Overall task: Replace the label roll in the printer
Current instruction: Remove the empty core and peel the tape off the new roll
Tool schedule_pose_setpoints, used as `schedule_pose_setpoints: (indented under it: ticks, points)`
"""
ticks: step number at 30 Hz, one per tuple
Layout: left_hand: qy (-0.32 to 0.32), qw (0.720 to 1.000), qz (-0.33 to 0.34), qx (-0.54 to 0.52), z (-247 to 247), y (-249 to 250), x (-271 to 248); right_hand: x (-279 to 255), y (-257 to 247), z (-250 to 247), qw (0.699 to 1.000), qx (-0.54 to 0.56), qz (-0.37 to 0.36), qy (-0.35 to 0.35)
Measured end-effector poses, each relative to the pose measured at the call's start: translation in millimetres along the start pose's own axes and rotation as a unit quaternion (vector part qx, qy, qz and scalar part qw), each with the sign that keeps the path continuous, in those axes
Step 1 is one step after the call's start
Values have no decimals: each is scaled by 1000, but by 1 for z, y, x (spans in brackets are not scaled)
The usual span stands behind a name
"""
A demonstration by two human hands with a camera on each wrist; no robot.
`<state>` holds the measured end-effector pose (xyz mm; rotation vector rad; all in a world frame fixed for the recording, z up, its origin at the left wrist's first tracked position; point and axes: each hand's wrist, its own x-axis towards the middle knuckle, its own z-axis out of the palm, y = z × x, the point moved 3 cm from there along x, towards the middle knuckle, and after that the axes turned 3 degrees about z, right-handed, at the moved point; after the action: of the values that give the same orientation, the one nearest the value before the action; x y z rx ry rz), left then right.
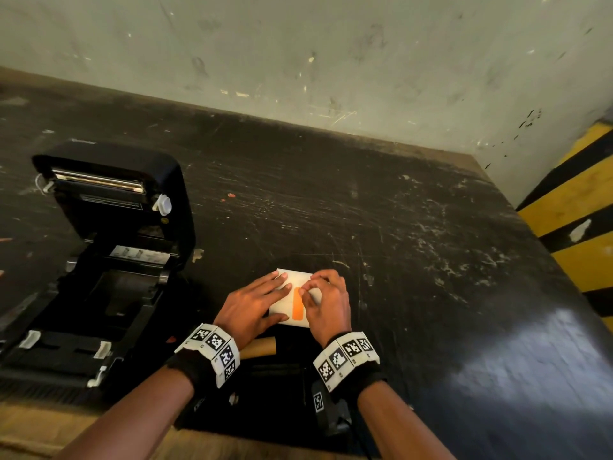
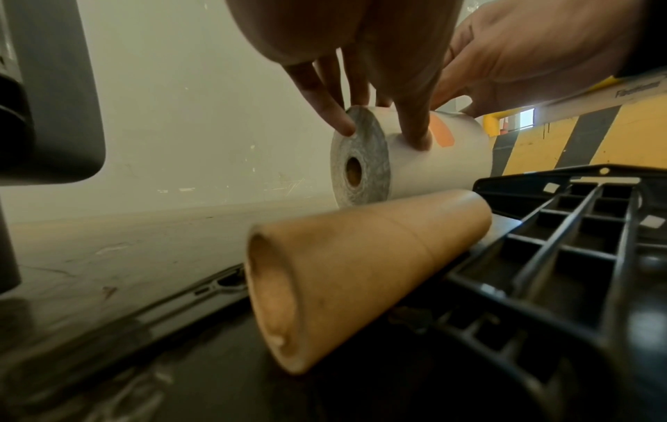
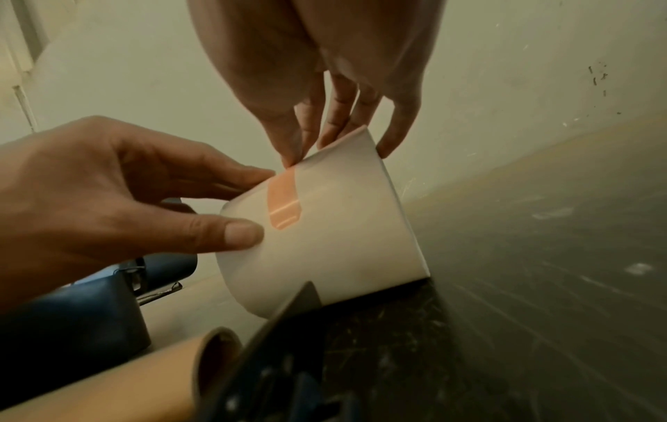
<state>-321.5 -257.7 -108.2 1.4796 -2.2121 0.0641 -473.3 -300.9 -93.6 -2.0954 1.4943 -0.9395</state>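
The white label roll lies on its side on the dark tabletop, sealed by a strip of orange tape. My left hand grips the roll, fingers over its top and left end, thumb on the near side. My right hand pinches the far end of the orange tape between thumb and forefinger, on top of the roll. The black printer stands to the left, lid raised and roll bay empty. An empty brown cardboard core lies just in front of the roll.
A black ribbed plastic part lies beside the core under my wrists. A scuffed wall closes the back of the table, and a yellow and black striped post stands at the right. A wooden edge runs along the near left.
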Motion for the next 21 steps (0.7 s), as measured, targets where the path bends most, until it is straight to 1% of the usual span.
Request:
schedule_pose_setpoints:
  ticks: [3,6,8,12,16,21]
  points:
    - [1,1000,-5,-9,2,-1,-1,0,-1,-3,1000,5,-14,-10]
    - [2,1000,-5,-8,2,-1,-1,-2,1,-8,998,6,-29,-52]
    - [1,1000,-5,-10,3,-2,0,-3,3,-12,997,4,-35,-67]
    - [3,1000,-8,-20,3,-4,0,-7,2,-12,994,-46,-41,-90]
    - [4,1000,-5,-16,3,-3,-1,-9,2,-11,993,-63,-59,-77]
    - [1,1000,-6,-14,1,-1,0,-4,2,-9,998,-19,-31,-48]
